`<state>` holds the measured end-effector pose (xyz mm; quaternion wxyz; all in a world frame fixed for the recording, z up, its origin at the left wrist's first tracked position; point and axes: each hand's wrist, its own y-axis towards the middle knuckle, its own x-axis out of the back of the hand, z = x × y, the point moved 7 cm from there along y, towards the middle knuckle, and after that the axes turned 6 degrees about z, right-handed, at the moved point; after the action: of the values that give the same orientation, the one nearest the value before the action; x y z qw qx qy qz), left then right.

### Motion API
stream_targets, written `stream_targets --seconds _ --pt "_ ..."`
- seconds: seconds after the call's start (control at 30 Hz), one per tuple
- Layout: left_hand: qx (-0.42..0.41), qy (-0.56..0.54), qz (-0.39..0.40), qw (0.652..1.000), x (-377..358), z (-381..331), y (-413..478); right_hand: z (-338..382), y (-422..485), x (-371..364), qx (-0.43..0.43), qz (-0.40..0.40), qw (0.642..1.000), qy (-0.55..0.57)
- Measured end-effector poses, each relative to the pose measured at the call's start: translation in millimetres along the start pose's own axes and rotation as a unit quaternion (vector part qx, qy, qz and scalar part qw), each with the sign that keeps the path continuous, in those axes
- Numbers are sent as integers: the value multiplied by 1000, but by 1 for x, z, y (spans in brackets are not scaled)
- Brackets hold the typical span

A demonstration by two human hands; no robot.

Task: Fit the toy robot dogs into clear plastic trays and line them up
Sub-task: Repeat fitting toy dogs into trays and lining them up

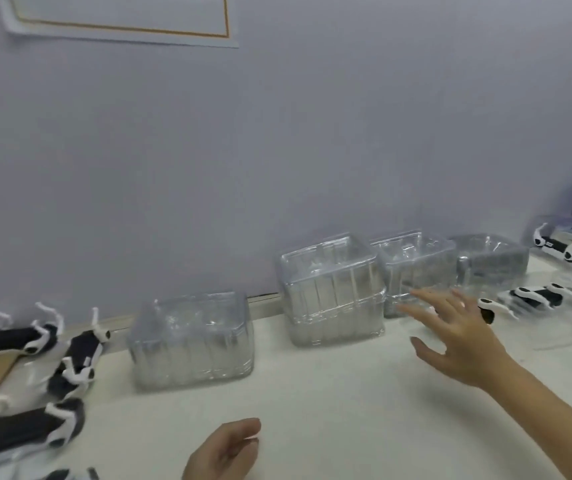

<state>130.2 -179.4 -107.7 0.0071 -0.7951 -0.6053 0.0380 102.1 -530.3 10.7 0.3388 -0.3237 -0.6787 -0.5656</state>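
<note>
Job barely begun, I judged.
Black-and-white toy robot dogs [18,341] lay loose at both ends of the white table [312,393]; clear plastic trays [333,289] stood stacked by the wall. My right hand [461,337] reached toward them, fingers spread; my left hand [225,452] hung loosely curled, empty.

Clear glossy plastic trays [331,289] (ribbed walls), matt pale tabletop [329,393], glossy toy dogs [76,362]

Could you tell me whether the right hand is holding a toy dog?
No, the right hand is open, fingers spread, holding nothing.
</note>
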Motion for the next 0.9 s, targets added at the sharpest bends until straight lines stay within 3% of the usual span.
stream_targets --seconds 0.07,0.13,0.23,0.33,0.43,0.53,0.6,0.77,0.9 --pt "20 -12 -18 1000 7 -4 -1 65 9 9 72 -114 987 85" --pt "33 -111 -59 991 20 -6 1 137 25 6 144 -147 971 122" --pt "54 -245 -125 960 38 -4 0 225 57 -11 196 -103 966 131" --pt "87 -338 -158 924 50 1 0 272 96 -30 150 -38 981 115" --pt "89 -377 -157 909 56 0 1 288 122 -42 105 -12 986 130" --pt "73 -384 -164 906 61 1 1 294 130 -40 130 -23 977 168" --pt "61 -377 -154 911 62 0 0 292 127 -33 146 -42 966 209" --pt "18 -308 -99 946 58 -11 2 275 113 -11 58 -60 934 349" --pt "-50 -307 -114 944 64 -27 -2 275 103 1 44 -58 921 383"
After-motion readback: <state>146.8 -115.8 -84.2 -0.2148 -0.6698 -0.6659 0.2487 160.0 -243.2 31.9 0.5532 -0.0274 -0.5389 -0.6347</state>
